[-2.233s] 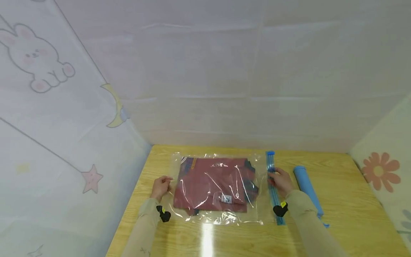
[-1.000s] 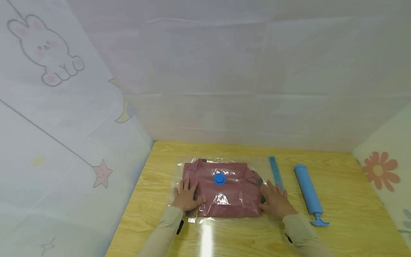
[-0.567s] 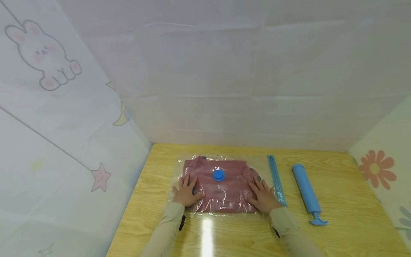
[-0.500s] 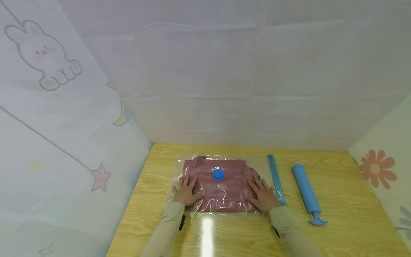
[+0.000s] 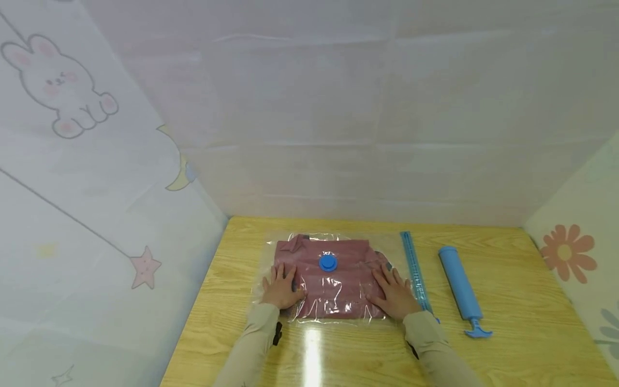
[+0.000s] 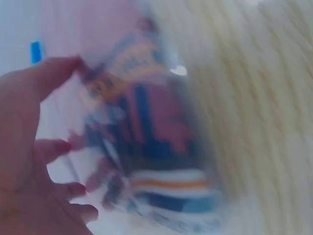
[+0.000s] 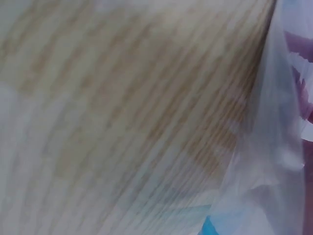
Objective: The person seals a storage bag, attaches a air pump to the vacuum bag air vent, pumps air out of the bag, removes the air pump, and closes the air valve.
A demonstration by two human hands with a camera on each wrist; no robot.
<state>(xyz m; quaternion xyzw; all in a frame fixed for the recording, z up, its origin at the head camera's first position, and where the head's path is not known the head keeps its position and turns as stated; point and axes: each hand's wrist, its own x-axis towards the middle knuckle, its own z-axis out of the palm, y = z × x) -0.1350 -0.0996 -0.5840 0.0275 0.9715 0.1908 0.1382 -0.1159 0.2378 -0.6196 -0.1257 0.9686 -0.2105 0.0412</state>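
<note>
A clear vacuum storage bag (image 5: 396, 250) lies flat on the table, with folded maroon clothing (image 5: 345, 250) inside. Its round blue valve (image 5: 328, 263) faces up. With fingers spread, my left hand (image 5: 280, 290) rests on the bag's left part. My right hand (image 5: 397, 298) lies likewise on the right part, beside the blue zip strip (image 5: 412, 263). In the left wrist view, blurred printed cloth (image 6: 151, 122) shows through the plastic near the thumb. Mostly bare wood and the bag's clear edge (image 7: 259, 161) fill the right wrist view; I cannot make out the right hand there.
To the right of the bag lies a blue hand pump (image 5: 460, 282), its handle toward me. The wooden table (image 5: 522, 301) meets a cloth-covered wall (image 5: 309, 177) at the back and patterned walls at both sides.
Earlier my hands were at the bag's side edges and no valve showed. The bag has since been turned over, valve up, and both hands have come to rest on it. Little moves in the last half second.
</note>
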